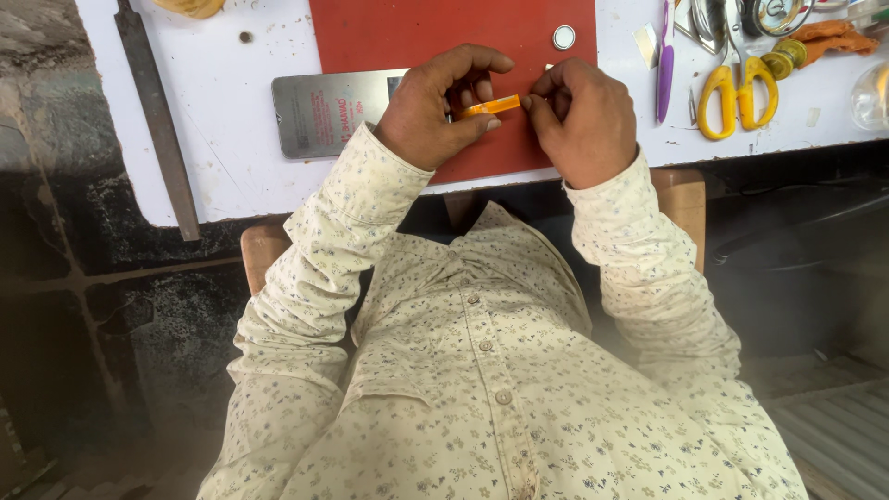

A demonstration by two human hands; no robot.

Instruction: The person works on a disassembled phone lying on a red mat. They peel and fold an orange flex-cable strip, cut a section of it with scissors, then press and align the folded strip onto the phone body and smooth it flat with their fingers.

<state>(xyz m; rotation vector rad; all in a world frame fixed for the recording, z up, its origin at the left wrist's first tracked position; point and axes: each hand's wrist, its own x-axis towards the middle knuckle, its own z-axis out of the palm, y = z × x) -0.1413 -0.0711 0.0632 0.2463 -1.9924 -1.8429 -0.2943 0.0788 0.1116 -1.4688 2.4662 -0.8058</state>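
Over a red mat (407, 37) on a white table, both of my hands hold a small orange stick-like piece (491, 106). My left hand (431, 106) pinches its left end between thumb and fingers. Fingertips of my right hand (579, 116) grip its right end. The piece lies almost level, tilted slightly up to the right. What it is exactly cannot be made out.
A grey metal plate (319, 111) lies left of the mat, a long metal file (157, 111) farther left. A small round metal disc (563, 37) sits on the mat. Yellow-handled scissors (732, 93), a purple-handled tool (665, 60) and other small tools lie at right. The table edge (741, 153) is near my body.
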